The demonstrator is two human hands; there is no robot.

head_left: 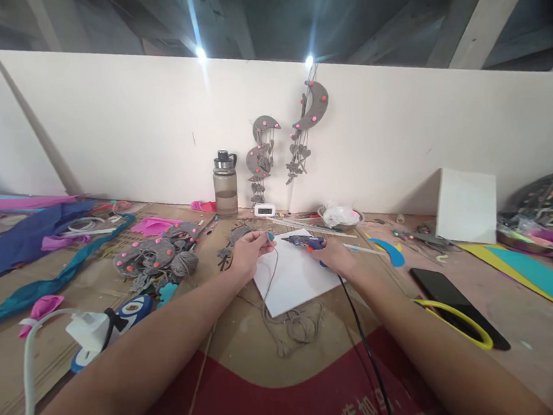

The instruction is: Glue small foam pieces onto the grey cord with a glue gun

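Note:
My left hand [248, 256] pinches a small teal-blue piece [270, 236], too small to make out further. A thin grey cord [275, 269] hangs down from those fingertips across a white sheet [297, 286]. My right hand [337, 255] is wrapped round a dark blue hot glue gun [302, 240] with an orange trigger. Its nozzle points left, a short gap from the teal piece. From the gun's handle a black cable [363, 342] runs down toward me. Loose coils of grey cord [302, 328] lie on the cardboard at the sheet's near edge.
Grey felt pieces with pink dots [148, 256] lie at left, near a power strip [137, 308] with a white plug. A water bottle [225, 186] and small clock [264, 210] stand behind. Moon-shaped hangings [316, 106] hang on the wall. At right lies a phone [452, 299].

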